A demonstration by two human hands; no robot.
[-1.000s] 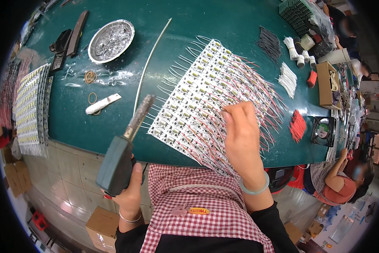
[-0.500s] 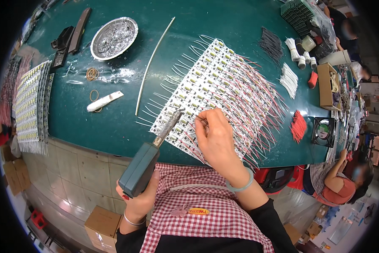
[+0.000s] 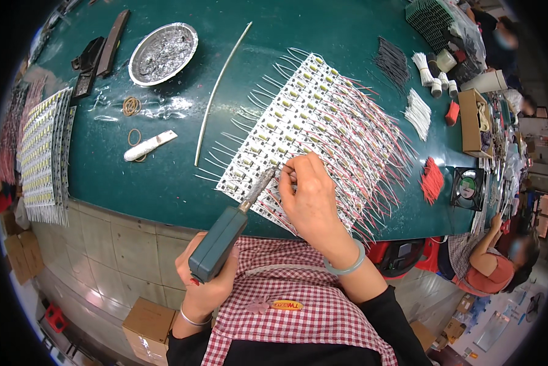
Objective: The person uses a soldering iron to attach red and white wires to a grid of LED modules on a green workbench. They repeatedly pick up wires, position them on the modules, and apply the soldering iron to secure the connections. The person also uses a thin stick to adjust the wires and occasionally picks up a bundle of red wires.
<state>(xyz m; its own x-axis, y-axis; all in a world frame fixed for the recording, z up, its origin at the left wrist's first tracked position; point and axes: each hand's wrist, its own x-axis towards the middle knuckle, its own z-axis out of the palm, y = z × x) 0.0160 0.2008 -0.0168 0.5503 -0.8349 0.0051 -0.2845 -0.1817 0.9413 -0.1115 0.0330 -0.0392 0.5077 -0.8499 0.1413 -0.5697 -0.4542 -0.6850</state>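
left hand (image 3: 206, 287) fist closed round soldering iron (image 3: 225, 235), tip on LED panel (image 3: 298, 131) near edge | right hand (image 3: 310, 198) fingers pinched beside tip, likely on a wire, hidden | panel light, stiff, fragile; hold by rim | joints too small to judge

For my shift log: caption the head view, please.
Left hand holds a soldering iron to the LED board panel; right hand steadies a wire.

Green worktable (image 3: 347, 36), seemingly tiled floor (image 3: 103, 244)
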